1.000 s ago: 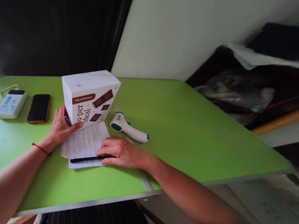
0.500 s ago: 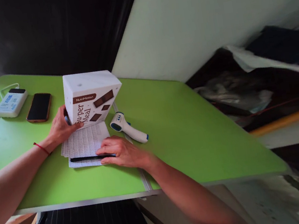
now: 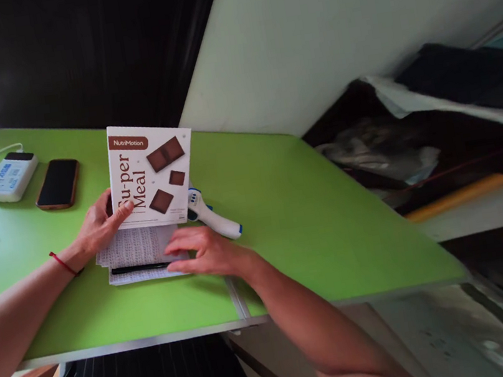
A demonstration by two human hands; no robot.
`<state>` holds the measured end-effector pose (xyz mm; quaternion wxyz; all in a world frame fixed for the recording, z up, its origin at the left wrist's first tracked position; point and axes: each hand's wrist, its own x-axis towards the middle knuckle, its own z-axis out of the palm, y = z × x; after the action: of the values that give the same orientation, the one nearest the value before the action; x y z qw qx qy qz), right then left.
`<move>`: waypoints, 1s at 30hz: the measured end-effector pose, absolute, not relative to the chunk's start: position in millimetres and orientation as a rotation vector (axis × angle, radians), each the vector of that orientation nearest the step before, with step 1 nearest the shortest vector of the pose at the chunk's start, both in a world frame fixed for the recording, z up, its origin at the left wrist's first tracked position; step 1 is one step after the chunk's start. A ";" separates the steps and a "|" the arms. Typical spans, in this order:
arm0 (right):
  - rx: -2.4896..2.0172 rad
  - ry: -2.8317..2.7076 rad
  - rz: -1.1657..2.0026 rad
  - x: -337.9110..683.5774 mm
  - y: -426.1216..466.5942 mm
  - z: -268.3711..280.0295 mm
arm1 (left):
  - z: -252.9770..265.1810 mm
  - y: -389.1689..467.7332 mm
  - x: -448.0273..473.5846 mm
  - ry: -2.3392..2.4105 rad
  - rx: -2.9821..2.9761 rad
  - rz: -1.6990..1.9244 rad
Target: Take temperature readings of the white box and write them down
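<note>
My left hand (image 3: 100,228) grips the lower left edge of a white carton (image 3: 169,188) printed "NutriMotion Su-per Meal", its thumb across the front. The carton's front, with brown squares on it, faces me. Below it lie sheets of paper (image 3: 130,247) covered in small print or writing. A black pen (image 3: 138,268) rests across them. Over the pen's right end is my right hand (image 3: 211,251), fingers stretched out and apart; whether it touches the pen I cannot tell. Partly behind the carton, a white and blue infrared thermometer (image 3: 219,221) lies on the table.
The green table (image 3: 314,229) has a metal-trimmed front edge and a seam near my right wrist. At the left are a phone (image 3: 58,184) and a white device (image 3: 11,177) with cables. A cluttered shelf (image 3: 448,115) stands beyond the right side.
The carton has tilted back, so its front shows more fully and its top is out of sight. It now covers part of the thermometer. My right fingers have shifted slightly over the pen.
</note>
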<state>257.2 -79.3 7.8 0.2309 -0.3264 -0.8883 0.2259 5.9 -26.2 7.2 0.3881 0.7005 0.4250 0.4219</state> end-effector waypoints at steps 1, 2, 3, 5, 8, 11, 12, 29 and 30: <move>-0.970 -2.349 0.619 264.6 -75.3 8.5 | 6.2 -26.0 6.1 1.093 1.814 1.075; -1.085 -2.249 0.563 272.9 -71.0 8.7 | 5.5 -25.7 6.3 1.112 1.850 1.077; -1.229 -2.156 0.447 281.1 -66.6 8.4 | 5.1 -25.6 6.6 1.130 1.888 1.077; -1.544 -2.035 0.223 294.0 -60.0 6.8 | 4.7 -25.6 7.1 1.152 1.954 1.074; -1.885 -2.054 0.029 296.7 -58.8 6.5 | 4.2 -25.7 7.2 1.145 1.994 1.066; -2.077 -2.192 0.128 286.8 -62.0 11.7 | 3.4 -25.4 6.3 1.151 1.985 1.072; -2.113 -2.208 0.205 284.4 -62.1 14.2 | 3.1 -25.3 5.9 1.156 1.976 1.069; -1.021 -1.100 1.472 215.5 -98.5 -0.7 | 4.0 -26.4 5.0 1.093 2.014 1.050; -1.020 -1.084 1.482 214.5 -95.7 -4.2 | 4.7 -26.3 5.0 1.074 2.025 1.063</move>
<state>214.5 -95.7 -4.2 0.4973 -0.4212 -0.4479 0.6122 5.0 -26.3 4.7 0.3026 0.7639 0.4050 0.4011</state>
